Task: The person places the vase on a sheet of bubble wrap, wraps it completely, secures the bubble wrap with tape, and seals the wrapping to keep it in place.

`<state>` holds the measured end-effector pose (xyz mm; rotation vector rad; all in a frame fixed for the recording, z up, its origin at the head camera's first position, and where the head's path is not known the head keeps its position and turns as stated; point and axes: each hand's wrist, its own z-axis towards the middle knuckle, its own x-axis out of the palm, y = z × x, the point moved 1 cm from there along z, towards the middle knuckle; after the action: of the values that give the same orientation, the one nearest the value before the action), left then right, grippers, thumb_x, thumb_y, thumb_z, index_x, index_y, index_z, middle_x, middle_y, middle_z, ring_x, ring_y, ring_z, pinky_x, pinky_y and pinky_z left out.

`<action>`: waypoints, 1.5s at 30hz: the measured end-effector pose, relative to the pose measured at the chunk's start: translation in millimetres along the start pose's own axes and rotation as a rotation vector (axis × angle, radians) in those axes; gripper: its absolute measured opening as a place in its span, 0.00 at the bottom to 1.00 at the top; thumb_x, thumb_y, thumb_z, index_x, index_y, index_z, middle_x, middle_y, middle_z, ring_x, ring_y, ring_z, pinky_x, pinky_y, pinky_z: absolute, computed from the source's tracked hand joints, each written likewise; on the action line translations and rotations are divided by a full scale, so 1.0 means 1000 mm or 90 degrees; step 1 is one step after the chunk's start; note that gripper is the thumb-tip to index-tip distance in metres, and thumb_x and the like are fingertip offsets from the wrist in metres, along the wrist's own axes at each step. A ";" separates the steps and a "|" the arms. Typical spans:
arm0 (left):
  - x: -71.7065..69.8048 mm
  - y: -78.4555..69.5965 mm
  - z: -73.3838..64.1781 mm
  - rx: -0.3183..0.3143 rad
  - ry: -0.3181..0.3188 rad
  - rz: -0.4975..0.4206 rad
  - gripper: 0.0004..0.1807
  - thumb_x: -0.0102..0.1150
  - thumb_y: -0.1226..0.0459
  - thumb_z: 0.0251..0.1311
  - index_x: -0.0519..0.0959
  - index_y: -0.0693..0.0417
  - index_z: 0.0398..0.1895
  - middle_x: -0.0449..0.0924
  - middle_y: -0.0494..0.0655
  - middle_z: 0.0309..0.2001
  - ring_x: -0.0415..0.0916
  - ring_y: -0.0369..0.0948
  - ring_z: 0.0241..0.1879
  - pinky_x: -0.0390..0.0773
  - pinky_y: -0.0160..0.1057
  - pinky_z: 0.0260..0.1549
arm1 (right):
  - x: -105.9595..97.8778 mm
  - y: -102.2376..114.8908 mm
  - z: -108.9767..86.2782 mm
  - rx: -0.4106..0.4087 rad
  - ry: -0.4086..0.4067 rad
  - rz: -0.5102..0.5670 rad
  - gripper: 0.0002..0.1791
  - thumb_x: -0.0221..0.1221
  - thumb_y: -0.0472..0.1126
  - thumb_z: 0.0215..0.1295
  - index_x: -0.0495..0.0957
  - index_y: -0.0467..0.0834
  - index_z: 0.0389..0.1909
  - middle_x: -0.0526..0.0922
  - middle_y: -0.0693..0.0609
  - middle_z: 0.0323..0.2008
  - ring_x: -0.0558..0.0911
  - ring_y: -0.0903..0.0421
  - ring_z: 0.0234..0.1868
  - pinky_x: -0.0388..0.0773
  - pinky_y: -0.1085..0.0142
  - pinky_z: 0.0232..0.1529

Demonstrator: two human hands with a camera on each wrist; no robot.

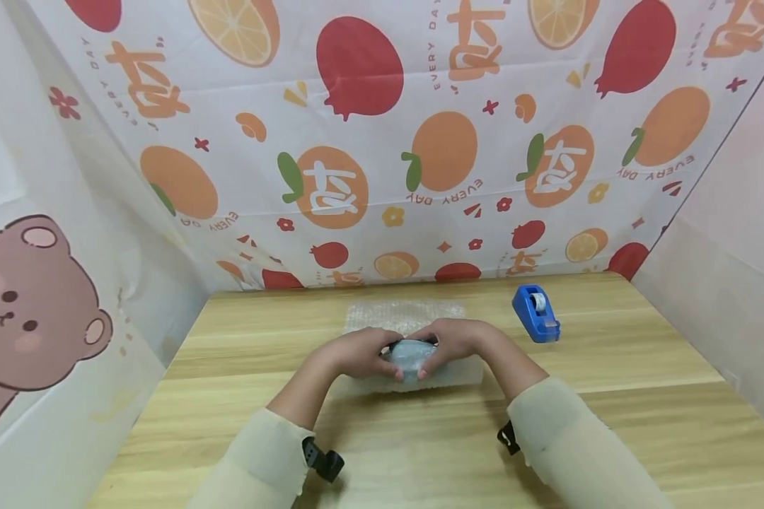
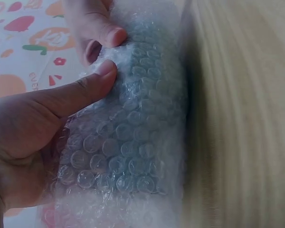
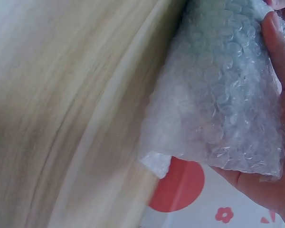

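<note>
A sheet of bubble wrap [image 1: 407, 313] lies on the table, with its near part folded up over a pale blue-green object [image 1: 414, 355]. My left hand [image 1: 364, 351] grips the covered object from the left, thumb on the near side. From the right, my right hand [image 1: 456, 338] grips it too, the two thumbs close together. In the left wrist view, the thumb presses on the bubble wrap [image 2: 128, 128], and the blue-green tint shows through the bubbles. A loose flap of the wrap [image 3: 199, 109] hangs by the palm in the right wrist view. The object's kind is hidden by the wrap.
A blue tape dispenser [image 1: 536, 314] with a roll of clear tape stands at the back right of the wooden table [image 1: 242, 367]. A fruit-print cloth [image 1: 382, 177] hangs behind the table, and a bear-print cloth [image 1: 44, 304] hangs on the left.
</note>
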<state>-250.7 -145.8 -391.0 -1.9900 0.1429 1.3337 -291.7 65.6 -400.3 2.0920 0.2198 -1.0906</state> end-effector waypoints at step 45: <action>-0.021 0.017 0.036 -0.107 0.212 -0.127 0.36 0.66 0.45 0.57 0.72 0.51 0.66 0.76 0.45 0.60 0.75 0.42 0.54 0.80 0.50 0.48 | 0.055 0.031 -0.019 -0.028 -0.293 -0.477 0.66 0.54 0.85 0.42 0.59 0.41 0.73 0.74 0.46 0.64 0.75 0.46 0.63 0.59 0.35 0.65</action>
<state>-295.6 -141.7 -388.7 -2.2921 -0.0137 0.9078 -231.3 46.8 -419.2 1.6736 0.8283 -1.9404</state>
